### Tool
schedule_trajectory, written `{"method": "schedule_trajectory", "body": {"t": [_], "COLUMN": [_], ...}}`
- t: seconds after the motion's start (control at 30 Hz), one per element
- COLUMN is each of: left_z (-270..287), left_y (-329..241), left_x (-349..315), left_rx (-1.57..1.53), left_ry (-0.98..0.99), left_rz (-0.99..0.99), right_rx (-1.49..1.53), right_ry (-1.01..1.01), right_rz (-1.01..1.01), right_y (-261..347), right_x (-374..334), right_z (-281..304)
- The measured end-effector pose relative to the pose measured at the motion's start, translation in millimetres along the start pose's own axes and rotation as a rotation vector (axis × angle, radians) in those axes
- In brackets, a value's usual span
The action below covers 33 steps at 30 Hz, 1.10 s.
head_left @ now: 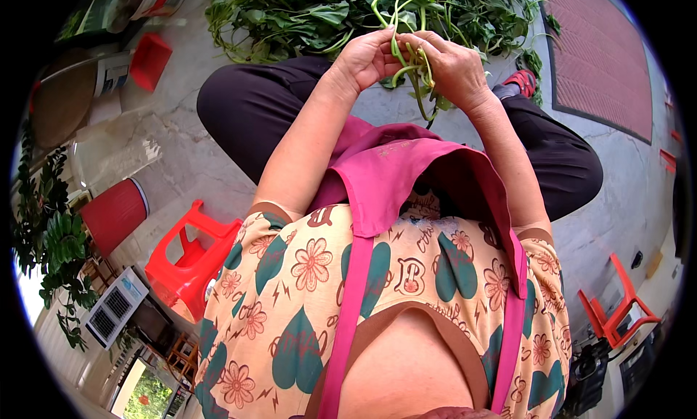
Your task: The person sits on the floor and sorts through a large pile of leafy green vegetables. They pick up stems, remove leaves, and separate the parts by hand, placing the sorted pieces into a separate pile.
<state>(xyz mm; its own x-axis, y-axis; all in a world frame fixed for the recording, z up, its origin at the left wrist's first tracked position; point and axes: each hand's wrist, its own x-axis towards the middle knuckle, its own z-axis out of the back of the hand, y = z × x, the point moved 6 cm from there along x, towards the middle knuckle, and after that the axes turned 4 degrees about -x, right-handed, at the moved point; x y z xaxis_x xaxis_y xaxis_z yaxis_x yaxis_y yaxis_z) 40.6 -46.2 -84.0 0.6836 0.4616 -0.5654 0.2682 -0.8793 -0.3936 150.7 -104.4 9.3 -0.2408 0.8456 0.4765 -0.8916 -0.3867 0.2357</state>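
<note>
Centrally, green stems [416, 83], held between both hands just below a leafy heap [298, 28], itself cut off by the upper edge. Left hand [367, 60]: fingers curled, thumb pinching the stems. Right hand [456, 69]: nearly closed about the same stems, fingertips partly hidden. Upper left, one pale tub [156, 1], cropped by the frame; contents cannot be made out.

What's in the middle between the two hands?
Green stems! In the head view, they run between the left hand and the right hand, with the fingers of both hands holding them.
</note>
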Motion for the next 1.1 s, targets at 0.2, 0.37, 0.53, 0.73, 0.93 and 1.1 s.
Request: {"method": "schedule_trajectory", "body": {"t": [0.2,0.37,0.53,0.73,0.93,1.1], "left_z": [37,112,40,-24,-35,-11], "left_y": [-27,-81,-53,-9,1,-16], "left_x": [5,9,-7,-11,-30,-20], "left_rx": [-0.123,-0.386,0.076,0.511,0.622,0.543], "left_ry": [-0.303,-0.44,-0.27,-0.021,0.049,-0.107], "left_rz": [-0.277,-0.493,-0.378,-0.136,-0.15,-0.279], "right_rx": [-0.171,0.022,0.163,-0.03,0.408,0.247], "right_ry": [0.249,0.414,0.124,-0.091,0.051,0.17], "right_rz": [0.003,-0.175,-0.396,-0.013,-0.301,-0.197], "right_y": [1,20,-19,-24,-38,-18], "right_x": [-23,-84,-81,10,5,-10], "right_z": [-2,40,83,71,-19,-18]}}
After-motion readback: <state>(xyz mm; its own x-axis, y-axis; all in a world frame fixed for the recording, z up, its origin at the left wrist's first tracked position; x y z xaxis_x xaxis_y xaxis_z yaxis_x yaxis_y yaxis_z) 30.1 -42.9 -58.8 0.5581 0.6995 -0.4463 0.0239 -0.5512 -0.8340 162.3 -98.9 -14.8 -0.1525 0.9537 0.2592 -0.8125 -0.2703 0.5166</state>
